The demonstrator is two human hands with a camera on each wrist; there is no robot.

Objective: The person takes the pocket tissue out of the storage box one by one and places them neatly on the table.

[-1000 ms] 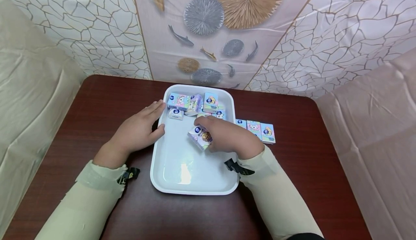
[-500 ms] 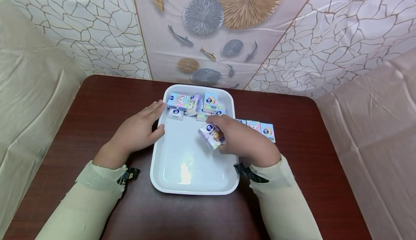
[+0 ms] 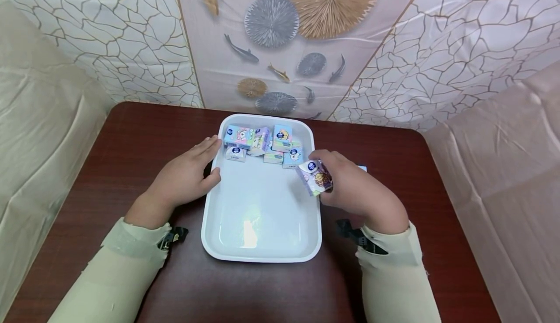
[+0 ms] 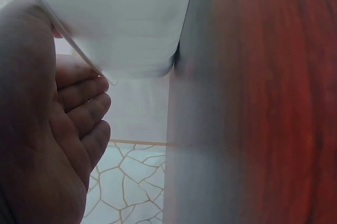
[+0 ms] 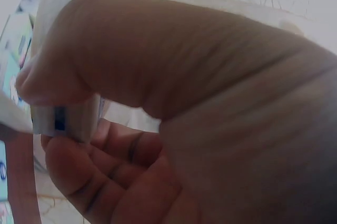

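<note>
My right hand [image 3: 360, 187] grips a small purple-and-white tissue pack [image 3: 312, 174] over the right rim of the white tray [image 3: 262, 256]. In the right wrist view the thumb and fingers pinch the tissue pack [image 5: 67, 117] from opposite sides. My left hand [image 3: 179, 177] rests against the tray's left rim with its fingers extended. Seen from the left wrist, the fingertips of the left hand [image 4: 68, 113] touch the outer rim. Several printed tissue packs [image 3: 238, 136] lie in a jumbled group at the tray's far end, some on top of others.
On the dark red-brown table [image 3: 148, 133], a light-blue pack corner [image 3: 362, 168] peeks out beyond my right hand, which hides whatever else lies there. A patterned cloth [image 3: 280, 70] hangs behind the table's far edge.
My right hand has carried the purple tissue pack rightward from mid-tray to the right rim, now covering most of the packs on the table. My left hand has stayed in place.
</note>
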